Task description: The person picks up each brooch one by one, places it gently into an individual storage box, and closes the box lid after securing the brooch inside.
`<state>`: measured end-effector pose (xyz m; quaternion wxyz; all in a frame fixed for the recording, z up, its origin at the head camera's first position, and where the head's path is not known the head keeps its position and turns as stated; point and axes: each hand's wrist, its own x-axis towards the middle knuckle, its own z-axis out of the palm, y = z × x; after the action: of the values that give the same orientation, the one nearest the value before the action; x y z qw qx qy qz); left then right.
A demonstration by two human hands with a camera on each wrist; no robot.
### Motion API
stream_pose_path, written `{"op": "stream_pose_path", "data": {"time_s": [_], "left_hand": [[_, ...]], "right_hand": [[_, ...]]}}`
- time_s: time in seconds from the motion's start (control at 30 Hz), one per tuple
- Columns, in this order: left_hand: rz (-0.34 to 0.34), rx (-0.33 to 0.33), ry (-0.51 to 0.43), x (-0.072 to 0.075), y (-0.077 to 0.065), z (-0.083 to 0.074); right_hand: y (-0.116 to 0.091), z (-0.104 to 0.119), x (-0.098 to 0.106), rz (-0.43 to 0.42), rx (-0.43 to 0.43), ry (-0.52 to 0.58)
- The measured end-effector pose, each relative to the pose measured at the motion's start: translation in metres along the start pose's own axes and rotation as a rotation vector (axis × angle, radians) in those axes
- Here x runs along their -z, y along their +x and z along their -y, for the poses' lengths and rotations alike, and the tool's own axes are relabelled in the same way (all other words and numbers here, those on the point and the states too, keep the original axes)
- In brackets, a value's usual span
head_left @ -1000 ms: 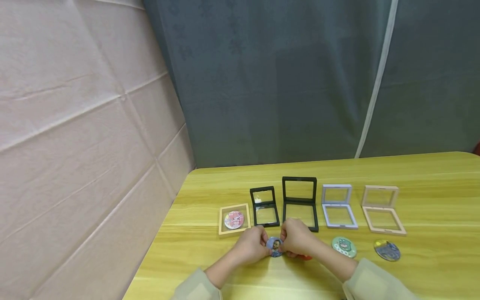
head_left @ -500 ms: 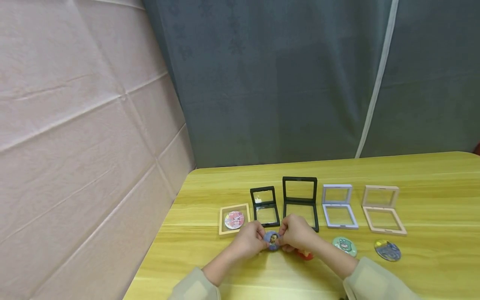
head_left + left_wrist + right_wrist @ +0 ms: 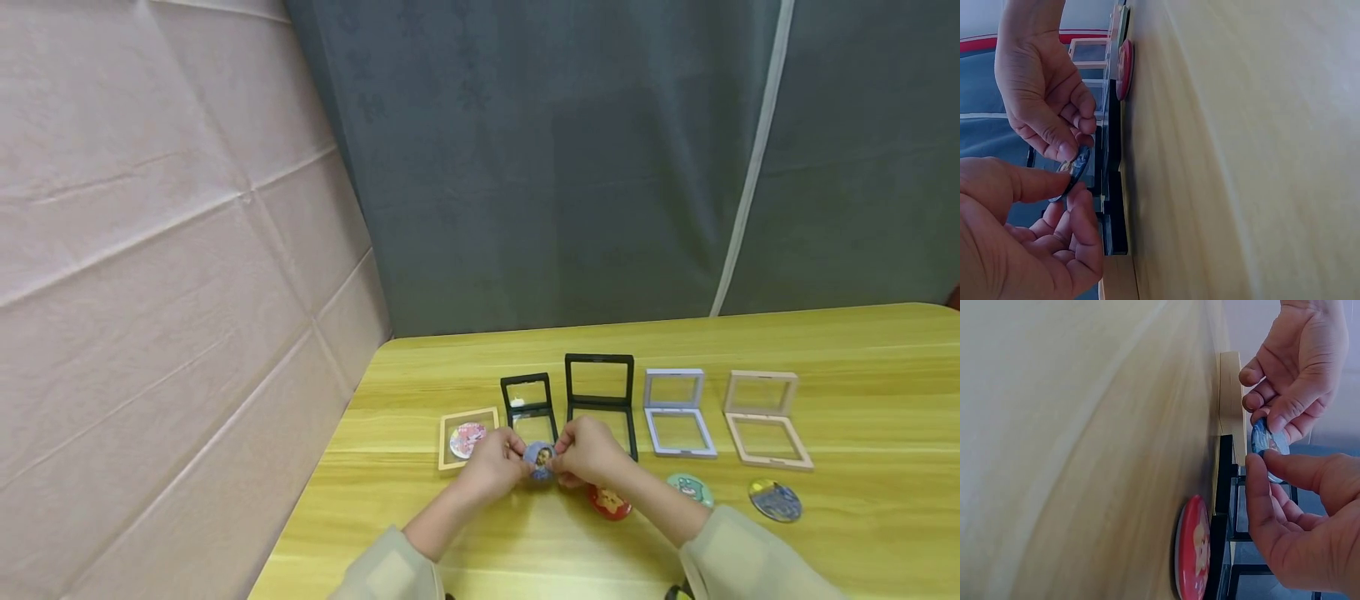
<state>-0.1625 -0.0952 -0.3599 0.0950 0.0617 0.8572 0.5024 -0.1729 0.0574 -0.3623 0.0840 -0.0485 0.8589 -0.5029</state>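
Note:
Both hands pinch one round blue badge (image 3: 539, 461) with a portrait on it, held above the table by its opposite edges. My left hand (image 3: 491, 467) grips its left side between thumb and fingers; my right hand (image 3: 592, 454) grips the right side. In the left wrist view the badge (image 3: 1079, 167) is tilted between the thumbs and fingertips. Just beyond it lies a small black frame (image 3: 531, 410), its lid raised and its near edge partly hidden by the hands. A red badge (image 3: 610, 502) with a yellow figure lies below my right wrist.
A wooden-toned frame (image 3: 446, 446) holding a pink badge (image 3: 467, 439) lies at left. Rightward stand a larger black frame (image 3: 599, 401), a lilac frame (image 3: 678, 411) and a beige frame (image 3: 765, 417), all opened. A green badge (image 3: 691, 488) and a blue-yellow badge (image 3: 776, 501) lie nearer.
Both hands have carried the blue badge forward and slightly left, from the near table area up to the small black frame's near edge. The red badge has come more into view.

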Motion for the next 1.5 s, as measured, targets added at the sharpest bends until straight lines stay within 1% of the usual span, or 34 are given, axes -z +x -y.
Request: {"op": "stream_pose_path", "data": {"time_s": [0.27,0.43,0.57,0.73,1.0,1.17,1.4,1.5], "left_hand": [[-0.048,0.007,0.024,0.002,0.003,-0.002],[-0.067,0.023,0.014,0.003,0.007,-0.003],[-0.091,0.035,0.025,0.004,0.009,-0.003],[-0.113,0.023,0.063,0.005,0.013,-0.004],[-0.146,0.003,0.157,0.008,0.019,-0.006],[-0.159,-0.014,0.187,0.007,0.023,-0.008],[-0.187,0.016,0.215,0.005,0.028,-0.011],[-0.207,0.032,0.223,0.004,0.029,-0.013]], "right_hand": [[0.005,0.003,0.001,0.001,-0.028,0.072],[0.009,0.004,0.002,0.002,-0.051,0.126],[0.013,0.005,0.002,0.006,-0.069,0.161],[0.017,0.005,0.002,0.004,-0.083,0.198],[0.023,0.006,0.0,-0.006,-0.101,0.241],[0.028,0.006,0.0,-0.021,-0.113,0.238],[0.033,0.006,0.001,-0.038,-0.134,0.226],[0.035,0.006,0.001,-0.045,-0.13,0.221]]}}
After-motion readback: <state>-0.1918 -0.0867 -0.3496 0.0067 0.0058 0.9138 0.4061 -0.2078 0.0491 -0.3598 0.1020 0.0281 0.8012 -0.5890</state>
